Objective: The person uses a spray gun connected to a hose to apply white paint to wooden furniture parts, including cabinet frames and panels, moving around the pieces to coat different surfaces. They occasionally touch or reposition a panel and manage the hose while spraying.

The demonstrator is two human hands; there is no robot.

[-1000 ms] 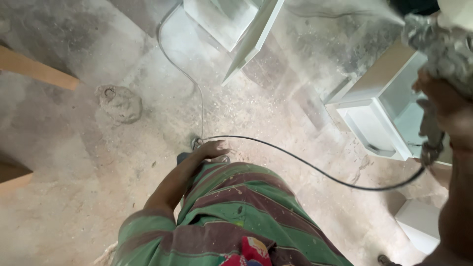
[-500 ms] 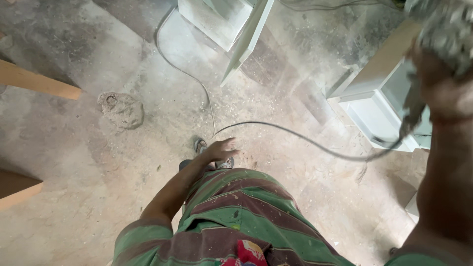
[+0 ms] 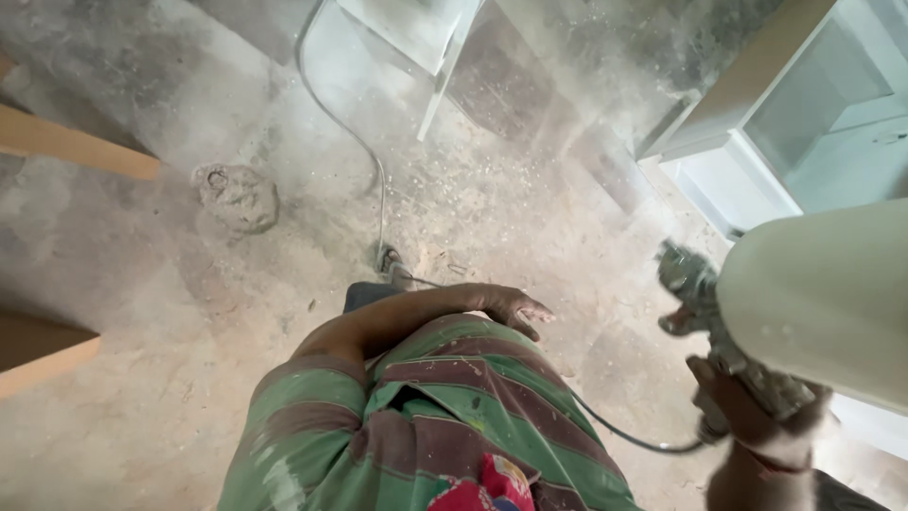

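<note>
Dusty grey concrete floor (image 3: 189,312) strewn with shavings, white-coated cabinet panels (image 3: 794,123) standing at upper right, coating apparently already on their visible faces. Paint-crusted metal spray gun with large pale cup (image 3: 757,322), thin dark hose (image 3: 624,437) trailing below, gripped firmly in right hand (image 3: 757,416), raised beside the panels. Left hand (image 3: 511,308) empty, fingers loosely spread against green striped shirt (image 3: 445,416).

Spray gun (image 3: 719,355) in right hand (image 3: 757,416) — cabinets (image 3: 757,142) behind, plank (image 3: 76,147) far left
</note>
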